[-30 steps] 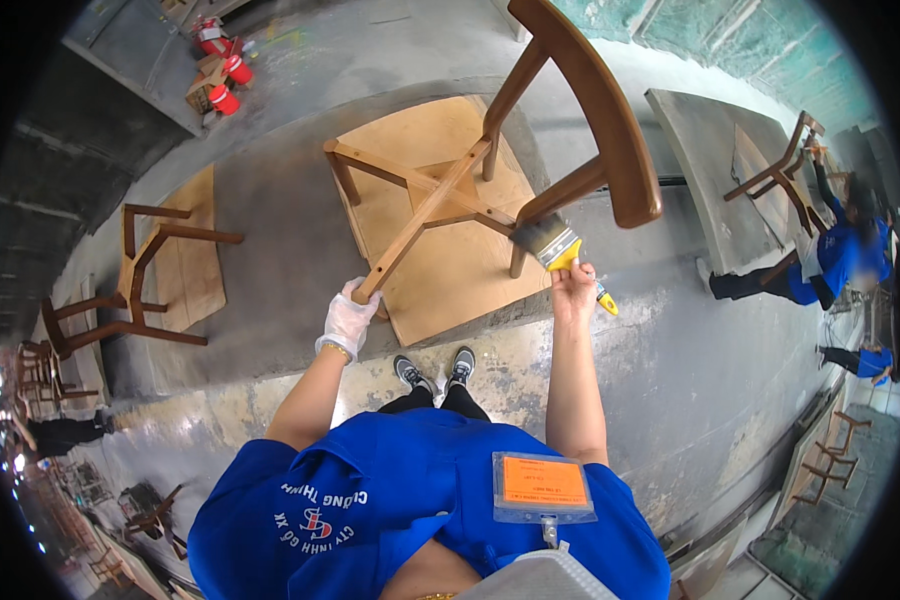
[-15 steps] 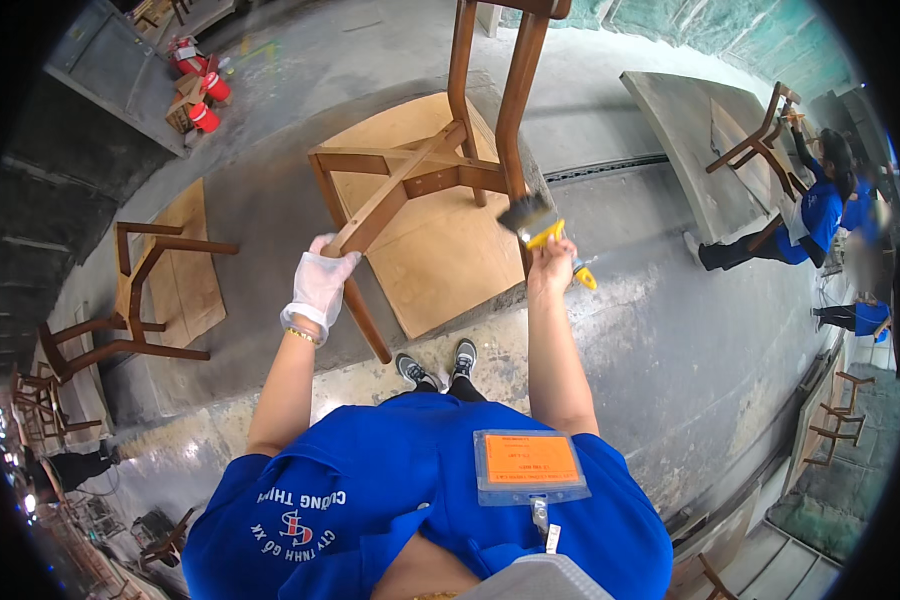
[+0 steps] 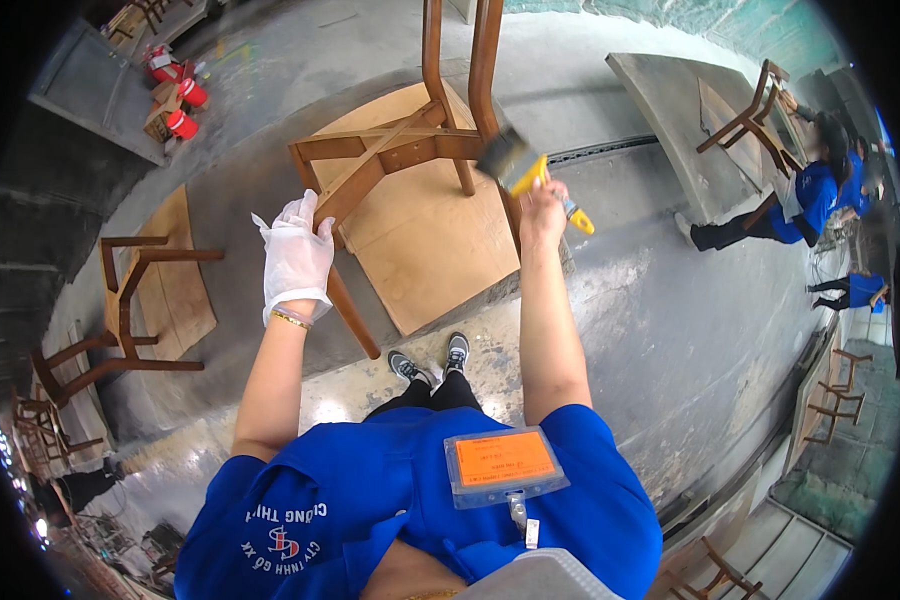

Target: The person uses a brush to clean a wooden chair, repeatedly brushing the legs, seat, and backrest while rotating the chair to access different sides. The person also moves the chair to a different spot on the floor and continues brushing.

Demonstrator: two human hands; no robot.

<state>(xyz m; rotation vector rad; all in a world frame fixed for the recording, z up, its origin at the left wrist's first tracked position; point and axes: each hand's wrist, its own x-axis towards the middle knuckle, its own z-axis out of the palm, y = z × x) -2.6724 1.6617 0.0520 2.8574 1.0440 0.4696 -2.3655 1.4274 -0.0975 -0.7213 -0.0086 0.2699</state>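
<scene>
A brown wooden chair frame (image 3: 410,154), with crossed seat rails and no seat panel, stands in front of me on a plywood sheet (image 3: 435,265). My left hand (image 3: 300,258), in a thin whitish glove, is beside the frame's near left corner. Its fingers are stretched out, and the thumb lies close to the rail; whether it touches cannot be told. Bare, my right hand (image 3: 542,214) grips a wide paintbrush (image 3: 526,176) with a yellow handle. The brush's dark bristles, slightly blurred, are at the frame's right back post, near the seat rail.
More chair frames (image 3: 120,320) stand to the left beside another plywood sheet (image 3: 175,290). Red containers (image 3: 182,124) and a carton are at the far left. On the right, a person in blue (image 3: 815,200) works on a chair frame (image 3: 755,125) at a grey slab (image 3: 660,130).
My left hand has let go of the chair rail and its fingers have straightened. The paintbrush has swung up and left along the back post. The view has shifted slightly.
</scene>
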